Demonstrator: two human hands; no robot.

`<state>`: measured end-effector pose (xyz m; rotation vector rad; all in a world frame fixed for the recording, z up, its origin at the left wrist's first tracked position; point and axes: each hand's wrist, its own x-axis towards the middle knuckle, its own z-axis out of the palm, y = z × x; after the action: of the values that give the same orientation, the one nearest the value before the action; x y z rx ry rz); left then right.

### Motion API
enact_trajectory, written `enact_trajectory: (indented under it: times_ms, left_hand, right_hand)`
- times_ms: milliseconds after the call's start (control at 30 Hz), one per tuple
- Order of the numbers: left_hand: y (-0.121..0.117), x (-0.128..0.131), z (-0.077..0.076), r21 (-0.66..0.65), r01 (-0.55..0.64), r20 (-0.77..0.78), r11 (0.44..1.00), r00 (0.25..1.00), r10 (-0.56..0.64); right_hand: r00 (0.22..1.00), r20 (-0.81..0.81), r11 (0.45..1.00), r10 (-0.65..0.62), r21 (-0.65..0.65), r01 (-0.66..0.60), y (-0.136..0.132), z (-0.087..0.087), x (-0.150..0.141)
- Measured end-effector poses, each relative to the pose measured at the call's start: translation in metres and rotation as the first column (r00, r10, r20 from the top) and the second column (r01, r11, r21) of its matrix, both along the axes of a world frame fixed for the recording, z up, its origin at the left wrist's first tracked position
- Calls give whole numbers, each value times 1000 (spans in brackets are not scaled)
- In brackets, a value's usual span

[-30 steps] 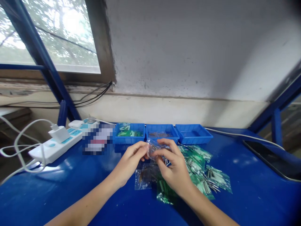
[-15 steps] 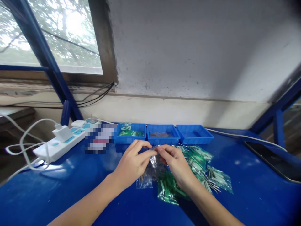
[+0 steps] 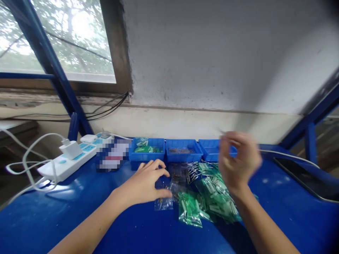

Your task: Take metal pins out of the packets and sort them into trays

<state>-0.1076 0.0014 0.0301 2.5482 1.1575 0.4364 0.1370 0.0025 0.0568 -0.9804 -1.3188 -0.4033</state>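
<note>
My left hand (image 3: 144, 184) is open, thumb and fingers spread, low over a small clear plastic bag (image 3: 164, 203) with thin brass-coloured pieces in it. My right hand (image 3: 238, 158) is raised in front of the right blue bin, smeared by motion. Its fingers are pinched together, and a thin, blurred sliver sticks out at their tips. Between the hands lie green-tinted plastic bags (image 3: 190, 210) with pale strips and metal pins. Loose metal pins (image 3: 193, 171) lie behind them, beside more clear bags (image 3: 178, 176).
Three blue bins stand along the wall: the left bin (image 3: 147, 157) holds green bags, the middle bin (image 3: 184, 157) clear bags, and the right bin (image 3: 209, 155) is partly hidden. A power strip (image 3: 66, 162) with cables lies at left, a dark phone (image 3: 307, 180) at right.
My hands have come apart. The right hand has risen and moved right, away from the clear bag; the left has opened and stays low over the bags.
</note>
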Motion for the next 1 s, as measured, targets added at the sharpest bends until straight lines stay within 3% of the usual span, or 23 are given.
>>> enact_trajectory:
  times_ms: [67, 133, 233, 333, 400, 467, 567, 633, 700, 733, 900, 1000]
  left_hand:
    - [-3, 2, 1, -66, 8, -51, 998, 999, -11]
    - [-4, 5, -1, -132, -31, -70, 991, 997, 21]
    - [3, 10, -6, -221, -108, -13, 969, 994, 107]
    - [11, 12, -9, -297, -159, 159, 942, 964, 213]
    - [12, 13, -9, -263, -178, 309, 948, 915, 258]
    - [7, 17, -7, -127, -204, 428, 971, 871, 239]
    - [-6, 23, -6, 80, -148, 501, 986, 861, 89]
    - [-12, 27, -7, 142, -53, 489, 988, 872, -23]
    - [-15, 28, -8, 161, -6, 440, 987, 896, -67]
    - [-14, 27, -9, 161, -6, 409, 987, 910, -62]
    - [-6, 22, -6, 46, -75, 390, 996, 919, 51]
    - [-4, 22, -4, -157, -101, 481, 982, 861, 166]
  right_hand:
    - [955, 293, 955, 50, -294, 40, 9, -12, 0]
    - [897, 407, 860, 170, -506, 67, 10, -26, -6]
    - [894, 300, 722, 334, -691, -37, -2, -36, -21]
    - [893, 30, 546, 448, -800, -247, -17, -35, -36]
    - [871, -195, 430, 451, -807, -404, -23, -35, -46]
    - [803, -443, 331, 399, -747, -577, -25, -35, -54]
    - [589, -747, 190, 309, -558, -808, -26, -36, -61]
    - [459, -847, 131, 269, -440, -888, -27, -36, -64]
    - [389, -885, 131, 257, -367, -921, -26, -37, -64]
    - [383, -887, 160, 259, -352, -922, -26, -37, -63]
    - [524, -804, 423, 282, -386, -820, -19, -41, -57]
    - [582, -755, 474, 302, -411, -779, -17, -40, -52]
